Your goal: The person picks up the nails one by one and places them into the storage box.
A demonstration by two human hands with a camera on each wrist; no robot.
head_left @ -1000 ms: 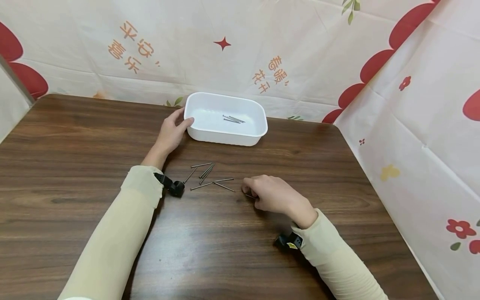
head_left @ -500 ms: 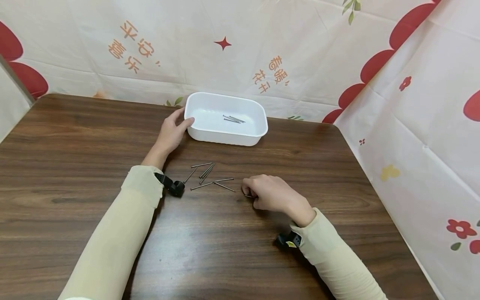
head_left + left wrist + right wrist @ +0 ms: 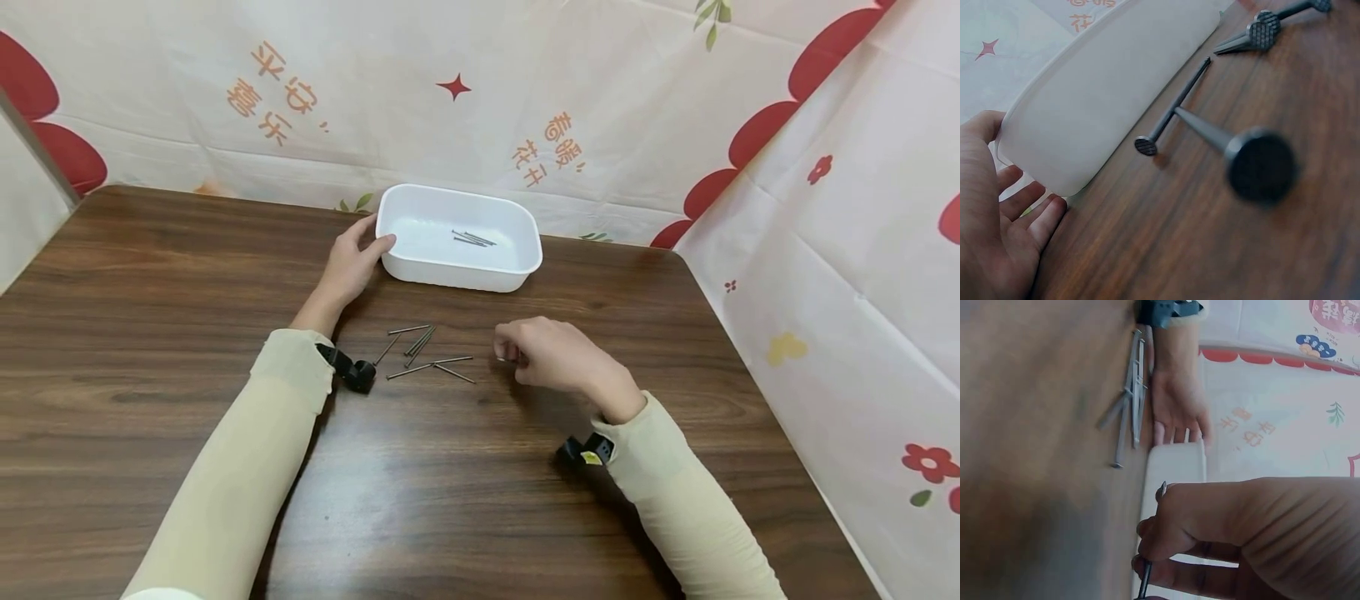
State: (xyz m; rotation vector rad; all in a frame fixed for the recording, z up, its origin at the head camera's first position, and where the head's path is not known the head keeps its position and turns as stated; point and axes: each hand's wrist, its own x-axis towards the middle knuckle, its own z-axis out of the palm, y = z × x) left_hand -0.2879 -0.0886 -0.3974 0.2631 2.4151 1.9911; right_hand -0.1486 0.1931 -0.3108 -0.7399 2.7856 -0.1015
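Observation:
My left hand (image 3: 347,265) grips the left end of a white plastic box (image 3: 456,277), thumb over the rim and fingers against the outer wall. Several nails (image 3: 474,239) lie on the box floor. Right of the loose nails, my right hand (image 3: 551,354) is held just above the table, fingers curled. The right wrist view shows it pinching a nail (image 3: 1145,578) between thumb and fingers, the point sticking out past the thumb. Between the two hands, several loose nails are scattered, one nail (image 3: 1175,109) lying close to the box's side in the left wrist view.
The brown wood-grain table (image 3: 420,500) reaches back to a printed cloth (image 3: 360,100) hung behind it and along the right side. A black camera (image 3: 362,377) on the left wrist sits right beside the loose nails.
My right hand has risen from the table and moved slightly toward the box, carrying the nail. The left hand keeps its grip on the box; the head view has shifted slightly.

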